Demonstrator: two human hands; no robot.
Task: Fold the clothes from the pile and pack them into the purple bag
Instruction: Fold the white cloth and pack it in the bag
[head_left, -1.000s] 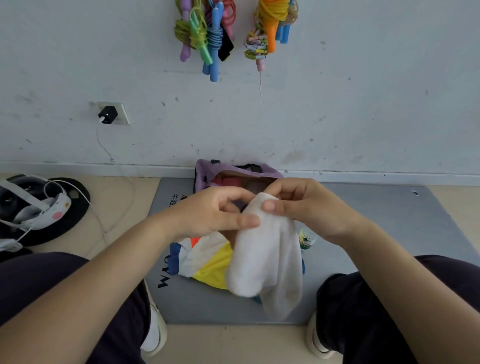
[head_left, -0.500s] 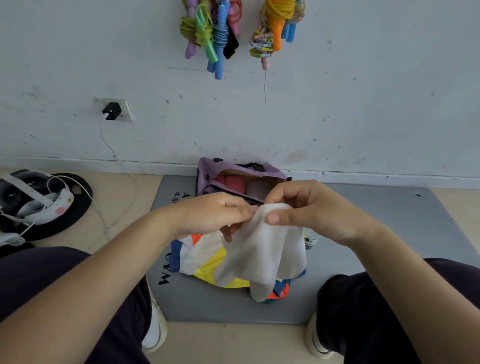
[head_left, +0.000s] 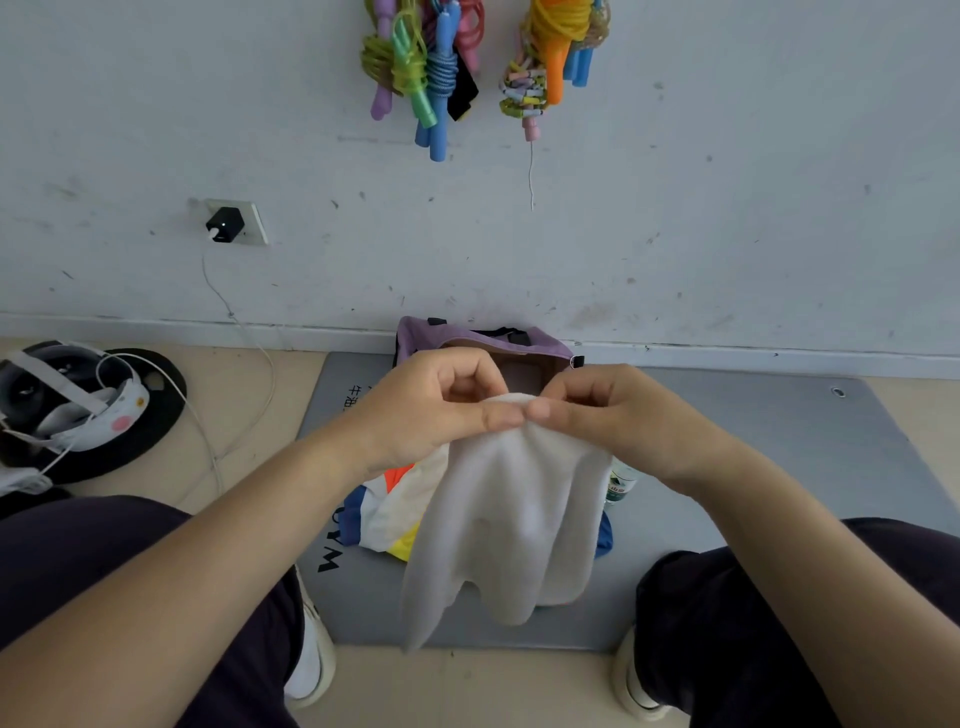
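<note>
A white fleecy garment (head_left: 511, 519) hangs in the air in front of me, pinched at its top edge by my left hand (head_left: 436, 410) and my right hand (head_left: 608, 415), thumbs nearly touching. Below it on the grey mat (head_left: 753, 457) lies a multicoloured garment (head_left: 387, 512) in white, yellow, orange and blue, mostly hidden by the white one. The purple bag (head_left: 467, 338) stands open against the wall just beyond my hands, its inside partly hidden by them.
A small bottle with a green label (head_left: 621, 483) stands on the mat under my right wrist. A headset with white cables (head_left: 78, 405) lies on the floor at left. Jump ropes (head_left: 431, 67) hang on the wall. My knees and shoes flank the mat's near edge.
The white garment has been spread wider and hangs lower and flatter; my two hands came together at its top edge and rose slightly toward the bag.
</note>
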